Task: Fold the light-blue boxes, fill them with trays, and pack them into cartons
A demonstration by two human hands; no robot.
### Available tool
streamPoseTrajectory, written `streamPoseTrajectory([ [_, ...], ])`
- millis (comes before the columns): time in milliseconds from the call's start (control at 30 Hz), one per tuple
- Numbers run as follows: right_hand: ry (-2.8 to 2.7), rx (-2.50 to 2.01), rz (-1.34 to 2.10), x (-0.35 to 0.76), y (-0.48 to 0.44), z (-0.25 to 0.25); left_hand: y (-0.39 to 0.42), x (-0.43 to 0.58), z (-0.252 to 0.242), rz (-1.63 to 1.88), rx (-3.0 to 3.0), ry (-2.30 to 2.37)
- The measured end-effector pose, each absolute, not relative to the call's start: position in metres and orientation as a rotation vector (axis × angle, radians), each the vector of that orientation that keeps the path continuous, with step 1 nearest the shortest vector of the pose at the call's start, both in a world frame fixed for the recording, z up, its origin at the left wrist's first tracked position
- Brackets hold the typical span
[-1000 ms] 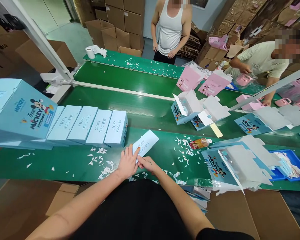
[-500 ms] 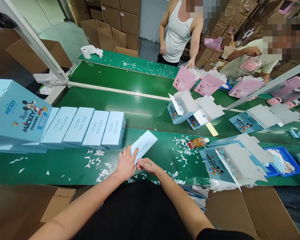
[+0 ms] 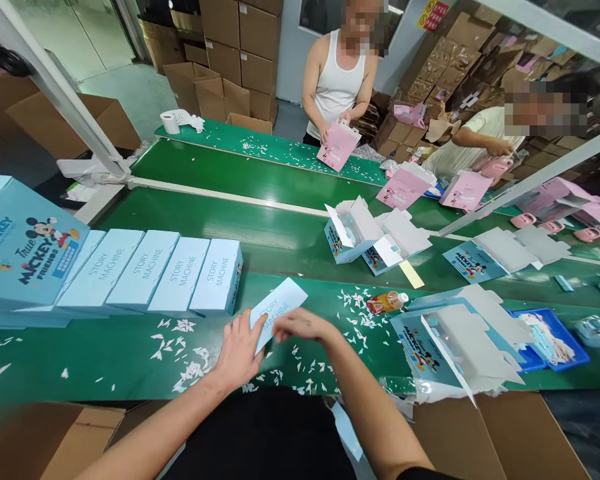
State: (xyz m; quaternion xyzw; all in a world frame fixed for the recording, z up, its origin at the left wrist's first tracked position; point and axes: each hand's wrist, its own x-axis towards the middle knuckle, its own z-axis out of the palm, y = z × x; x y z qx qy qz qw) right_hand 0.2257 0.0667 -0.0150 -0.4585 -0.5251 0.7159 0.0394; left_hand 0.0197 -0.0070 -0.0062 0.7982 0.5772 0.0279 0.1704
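Note:
A light blue "STORY MACHINE" box (image 3: 289, 298) stands at an angle on the green table (image 3: 130, 347), in front of my body. Along its left side lies my left hand (image 3: 239, 350), its fingers wrapped on the box edge. My right hand (image 3: 300, 325) is at the box's near right side, fingers curled; whether they pinch anything is too small to tell. Left of the box is a row of closed blue boxes (image 3: 215, 273). White paper scraps (image 3: 193, 370) are scattered around both hands.
Open blue boxes (image 3: 425, 340), a drink bottle (image 3: 387, 302) and a blue tray (image 3: 575, 347) sit to the right. Across the table, one person (image 3: 337, 80) handles a pink box (image 3: 339, 147); another person (image 3: 475, 140) is farther right. Metal posts (image 3: 75, 100) rise from the table.
My right hand has risen from the box's lower corner to its right side. The person in the white top has moved a pink box left and toward their body. The view has shifted.

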Motion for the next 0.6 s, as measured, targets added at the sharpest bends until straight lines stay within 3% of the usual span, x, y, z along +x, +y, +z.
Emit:
streamPoseTrajectory([
  [100, -1.735, -1.852, 1.335, 0.278, 0.129, 0.015, -0.004, 0.007, 0.024, 0.219, 2.153, 1.651],
  [333, -1.945, -2.507, 0.074, 0.356, 0.227, 0.002, 0.012, -0.082, 0.099, 0.419, 2.096, 1.976],
  [467, -1.993, -2.6, 0.067, 0.369, 0.248, -0.026, 0.044, -0.138, 0.125, 0.344, 1.934, 2.337],
  [600, -1.962, -2.355, 0.228, 0.376, 0.258, -0.041, 0.077, -0.185, 0.132, 0.219, 1.798, 2.599],
])
